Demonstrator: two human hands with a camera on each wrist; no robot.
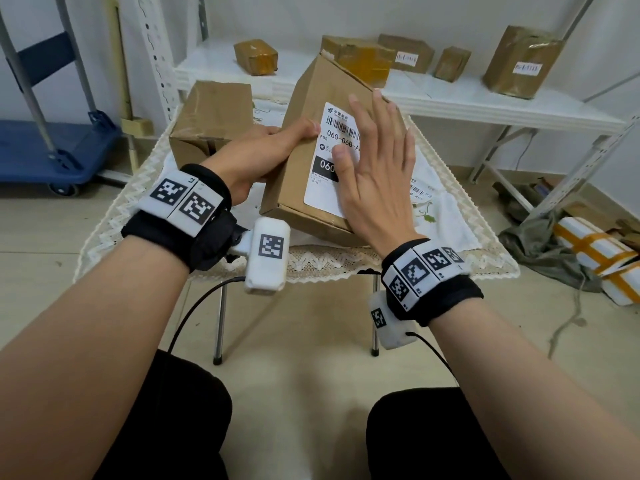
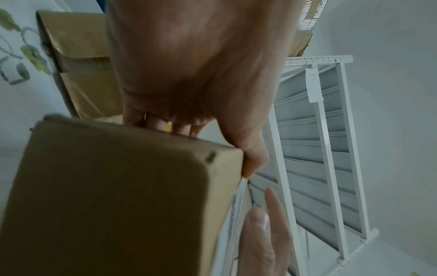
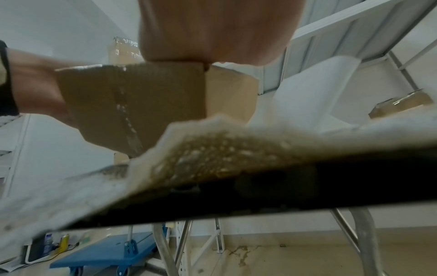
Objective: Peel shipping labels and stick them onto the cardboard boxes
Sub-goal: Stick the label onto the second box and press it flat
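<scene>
Far left: blue cart [image 1: 52, 147] on the floor, well apart from the work area. Second box [image 1: 211, 119] sits at the counter's [image 1: 114, 216] back-left corner, plain brown, taped, no label visible. Left hand [image 1: 263, 154] grips the left side of the tilted box [image 1: 304, 98]: thumb on the front face just beside the label's top-left corner, fingers curled round the back edge, as the left wrist view confirms. That box is raised at an angle above the middle of the cloth-covered counter, near end low. Shipping label [image 1: 329, 157] lies flat on its upper face, white, barcode at top, readable "060-06B-A", "A05", black block reading "060". Right hand [image 1: 370, 168] is spread flat on the label, fingers straight, covering its right half. Just right of the box, loose label sheets [image 1: 420, 190] lie on the cloth. Behind, a white shelf [image 1: 485, 102] holds five taped parcels, two with small white labels, unreadable.
</scene>
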